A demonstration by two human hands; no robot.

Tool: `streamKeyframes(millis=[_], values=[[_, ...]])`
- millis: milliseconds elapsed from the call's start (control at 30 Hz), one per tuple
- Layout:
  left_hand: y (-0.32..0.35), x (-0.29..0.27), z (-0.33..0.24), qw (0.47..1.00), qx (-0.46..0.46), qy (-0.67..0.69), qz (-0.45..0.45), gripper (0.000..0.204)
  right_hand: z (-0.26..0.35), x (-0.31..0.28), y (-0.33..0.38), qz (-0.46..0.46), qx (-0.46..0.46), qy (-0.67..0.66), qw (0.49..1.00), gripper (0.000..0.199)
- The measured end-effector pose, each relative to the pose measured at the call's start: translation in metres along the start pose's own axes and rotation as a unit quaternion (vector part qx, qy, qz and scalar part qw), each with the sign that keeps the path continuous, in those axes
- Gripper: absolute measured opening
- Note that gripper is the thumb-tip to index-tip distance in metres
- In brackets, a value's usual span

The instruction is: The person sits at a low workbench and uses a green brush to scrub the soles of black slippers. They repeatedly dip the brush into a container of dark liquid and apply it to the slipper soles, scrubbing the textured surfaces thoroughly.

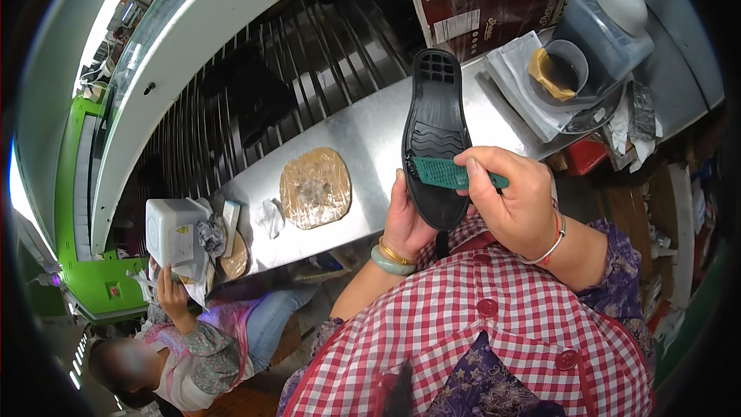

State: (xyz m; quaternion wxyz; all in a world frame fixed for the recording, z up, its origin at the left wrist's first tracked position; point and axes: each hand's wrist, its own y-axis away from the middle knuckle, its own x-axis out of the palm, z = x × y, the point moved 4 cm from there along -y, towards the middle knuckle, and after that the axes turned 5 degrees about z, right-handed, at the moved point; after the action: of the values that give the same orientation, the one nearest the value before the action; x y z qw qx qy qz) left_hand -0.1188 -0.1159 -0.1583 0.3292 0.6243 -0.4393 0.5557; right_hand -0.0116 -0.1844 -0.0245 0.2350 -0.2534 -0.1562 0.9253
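Note:
A black shoe sole (437, 112) lies in my left hand (407, 222), its toe and heel running lengthwise away from me. The left thumb grips its edge, and the other fingers are mostly hidden beneath it. In my right hand (511, 199) is a green brush (444, 173) with a flat, textured handle, pinched between thumb and fingers. Its dark bristle end touches the left side of the sole, a little below the wavy ridges.
A metal ledge (370, 139) carries a brown tape-wrapped pad (315, 188) and crumpled tissue (269, 218). Beyond it runs a barred conveyor (309, 62). At right stand a cup of dark liquid (567, 66) and a plastic bottle (606, 38). A co-worker (208, 363) sits left, beside a white container (170, 232).

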Motion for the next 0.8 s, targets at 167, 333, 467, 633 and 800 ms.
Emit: streamKeyframes(millis=[167,333,467,633,800], values=[[-0.002,-0.004,-0.001,1.000,0.013,-0.004,-0.020,0.062,0.004,0.000,0.003,0.031,-0.009,0.029,0.999,0.009],[-0.001,-0.011,-0.002,1.000,0.003,0.002,-0.022,0.063,0.009,0.001,0.008,0.043,-0.041,0.040,0.997,0.009],[-0.004,-0.003,-0.003,0.999,0.020,0.024,-0.021,0.067,0.015,0.002,0.013,0.074,-0.051,0.061,0.994,0.008],[-0.007,0.001,-0.002,0.999,0.005,-0.004,-0.049,0.073,0.015,-0.002,0.018,0.092,-0.042,0.039,0.994,0.009],[0.000,-0.008,-0.010,1.000,-0.024,0.005,-0.014,0.077,-0.006,-0.051,0.005,-0.063,0.093,-0.127,0.985,0.018]])
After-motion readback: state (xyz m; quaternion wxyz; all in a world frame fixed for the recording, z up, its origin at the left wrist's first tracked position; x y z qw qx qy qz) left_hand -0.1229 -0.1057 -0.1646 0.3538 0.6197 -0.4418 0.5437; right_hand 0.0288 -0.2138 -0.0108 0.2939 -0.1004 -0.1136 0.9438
